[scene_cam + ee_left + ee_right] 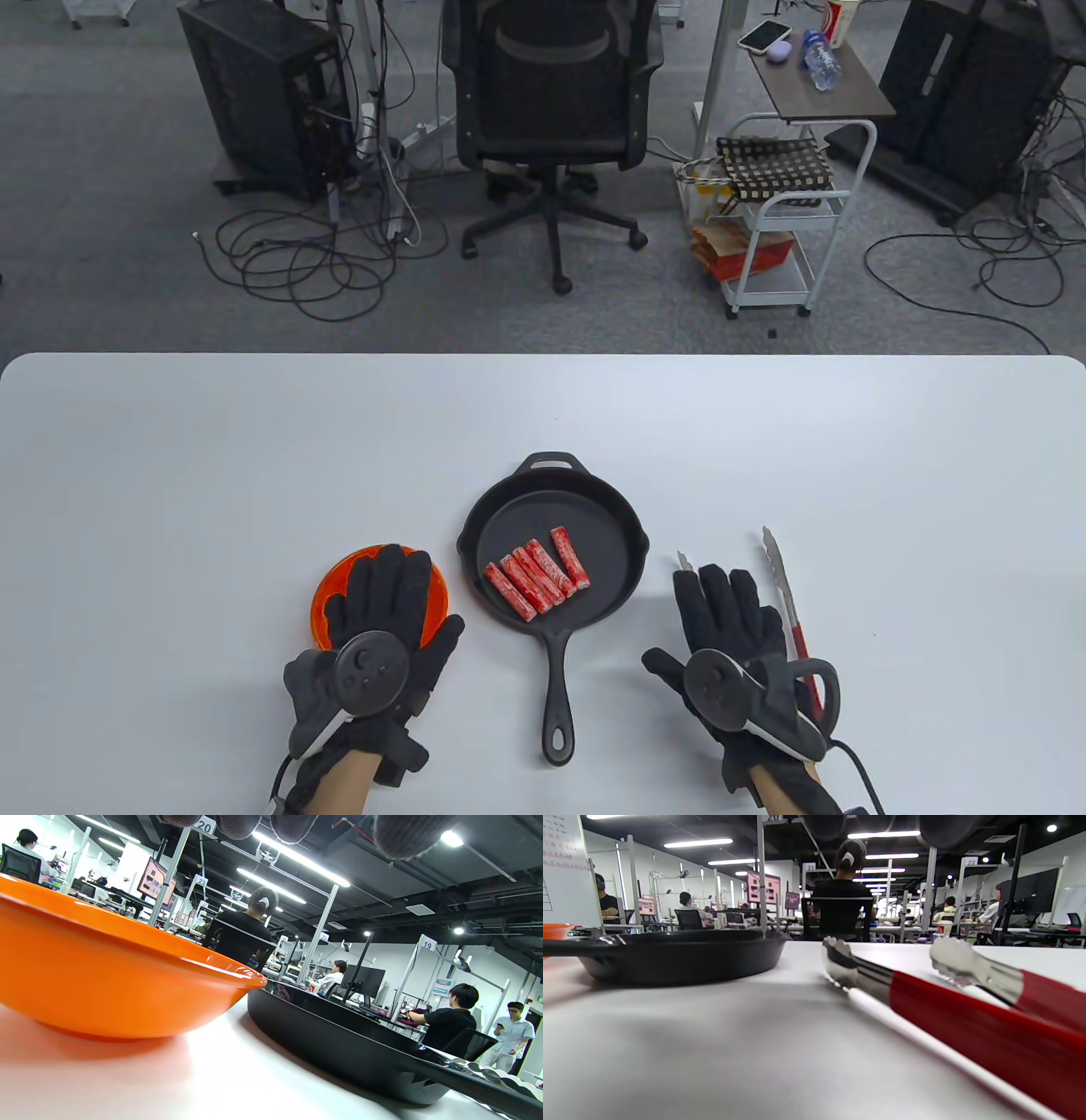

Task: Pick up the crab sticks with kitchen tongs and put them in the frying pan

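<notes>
Now ridged crab sticks (pixel 537 576) in round black pan (pixel 509 514)

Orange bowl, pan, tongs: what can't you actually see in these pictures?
- Orange bowl: in the table view the left hand covers most of its inside; the left wrist view shows only its outer wall, so any contents are hidden.
- Crab sticks: both wrist views sit too low; the frying pan wall hides them.
- Tongs: the right hand covers one arm and the handle end in the table view.
</notes>
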Demonstrator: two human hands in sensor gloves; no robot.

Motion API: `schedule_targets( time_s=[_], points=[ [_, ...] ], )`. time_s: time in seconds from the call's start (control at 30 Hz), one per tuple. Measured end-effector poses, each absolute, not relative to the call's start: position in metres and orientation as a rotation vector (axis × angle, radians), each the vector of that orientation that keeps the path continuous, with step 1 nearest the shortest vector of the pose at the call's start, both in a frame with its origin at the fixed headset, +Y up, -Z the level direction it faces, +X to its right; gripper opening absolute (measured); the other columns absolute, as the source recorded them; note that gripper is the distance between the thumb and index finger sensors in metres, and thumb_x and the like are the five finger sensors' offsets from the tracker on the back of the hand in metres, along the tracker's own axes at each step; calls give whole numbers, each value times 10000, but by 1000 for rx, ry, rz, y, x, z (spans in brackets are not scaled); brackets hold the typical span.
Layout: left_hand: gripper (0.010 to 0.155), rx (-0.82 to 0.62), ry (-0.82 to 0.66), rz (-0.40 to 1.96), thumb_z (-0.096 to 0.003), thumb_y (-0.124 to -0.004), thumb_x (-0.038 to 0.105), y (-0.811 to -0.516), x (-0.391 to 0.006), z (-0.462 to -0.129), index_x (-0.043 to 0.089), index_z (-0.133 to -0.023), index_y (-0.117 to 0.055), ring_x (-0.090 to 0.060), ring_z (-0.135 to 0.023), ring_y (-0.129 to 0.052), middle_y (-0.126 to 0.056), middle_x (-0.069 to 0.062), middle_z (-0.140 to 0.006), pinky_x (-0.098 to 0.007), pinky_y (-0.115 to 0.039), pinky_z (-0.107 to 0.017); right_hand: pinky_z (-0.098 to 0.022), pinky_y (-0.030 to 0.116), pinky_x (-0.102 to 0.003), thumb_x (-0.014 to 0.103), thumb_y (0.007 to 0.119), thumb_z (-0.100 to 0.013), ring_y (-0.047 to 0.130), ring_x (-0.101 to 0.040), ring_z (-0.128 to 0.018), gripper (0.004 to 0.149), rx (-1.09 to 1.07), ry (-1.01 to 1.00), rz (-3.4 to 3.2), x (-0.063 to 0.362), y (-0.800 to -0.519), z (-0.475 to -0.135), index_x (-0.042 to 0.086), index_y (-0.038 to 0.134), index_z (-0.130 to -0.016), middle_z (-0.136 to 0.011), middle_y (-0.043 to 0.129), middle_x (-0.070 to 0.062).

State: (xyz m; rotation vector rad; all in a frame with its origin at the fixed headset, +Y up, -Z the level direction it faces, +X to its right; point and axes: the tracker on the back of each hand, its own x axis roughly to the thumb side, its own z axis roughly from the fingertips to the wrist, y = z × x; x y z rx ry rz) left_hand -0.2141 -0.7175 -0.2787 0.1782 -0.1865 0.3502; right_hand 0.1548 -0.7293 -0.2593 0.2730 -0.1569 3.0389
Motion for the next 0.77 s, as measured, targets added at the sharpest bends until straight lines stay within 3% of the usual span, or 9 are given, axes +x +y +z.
schedule_targets(
  time_s=[0.77],
  points=[
    [804, 155, -189, 344, -571, -633, 659, -718, -212, -279, 258, -1214, -365, -506, -1125, -370, -350, -139, -1256, -741, -381, -688, -692, 511, -704, 631, 468, -545, 343, -529, -1072, 838, 262, -117, 3051, 154, -731, -260, 154, 261, -1201, -1224, 346, -206]
  ],
)
